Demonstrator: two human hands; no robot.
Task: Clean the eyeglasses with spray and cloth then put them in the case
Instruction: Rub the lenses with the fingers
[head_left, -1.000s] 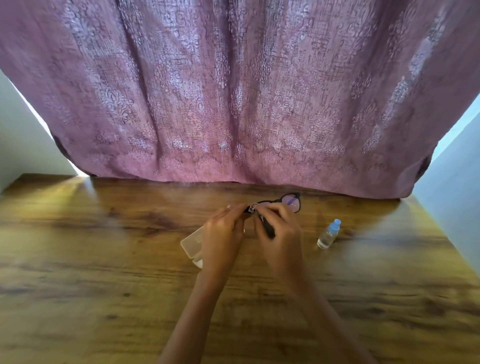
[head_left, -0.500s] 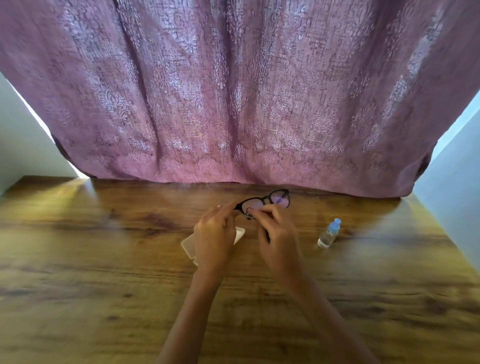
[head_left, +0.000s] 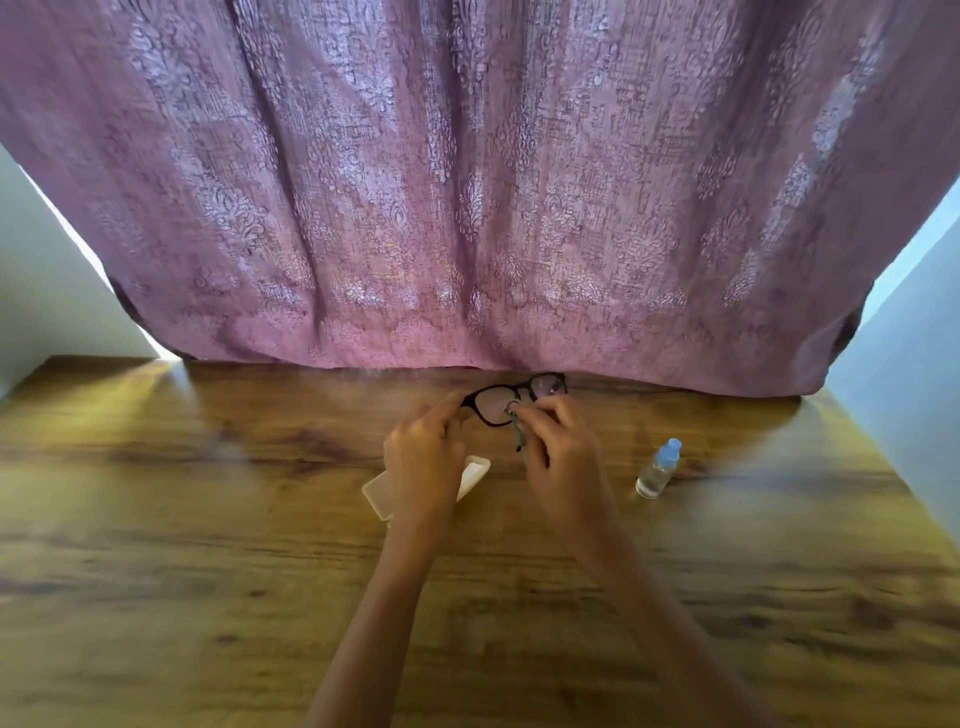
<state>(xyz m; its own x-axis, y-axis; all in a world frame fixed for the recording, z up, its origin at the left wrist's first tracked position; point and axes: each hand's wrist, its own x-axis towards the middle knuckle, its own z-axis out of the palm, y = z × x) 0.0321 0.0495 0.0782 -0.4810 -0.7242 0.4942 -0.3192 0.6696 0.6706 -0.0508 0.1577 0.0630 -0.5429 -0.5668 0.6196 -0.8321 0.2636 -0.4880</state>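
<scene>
Black-framed eyeglasses (head_left: 511, 400) are held up above the wooden table (head_left: 208, 545), lenses facing me. My left hand (head_left: 423, 457) pinches the left end of the frame. My right hand (head_left: 558, 457) pinches a small dark grey cloth (head_left: 517, 434) against the left lens, and a strip of it hangs below my fingers. A whitish eyeglass case (head_left: 376, 493) lies on the table under my left hand, partly hidden by it. A small clear spray bottle (head_left: 657, 470) with a blue cap stands to the right of my right hand.
A mauve patterned curtain (head_left: 467, 182) hangs along the table's far edge, just behind the glasses. Pale walls close in at the left and right.
The glasses have risen and turned so that both lenses now show. My right hand has shifted the cloth onto the left lens. The case and bottle have not moved.
</scene>
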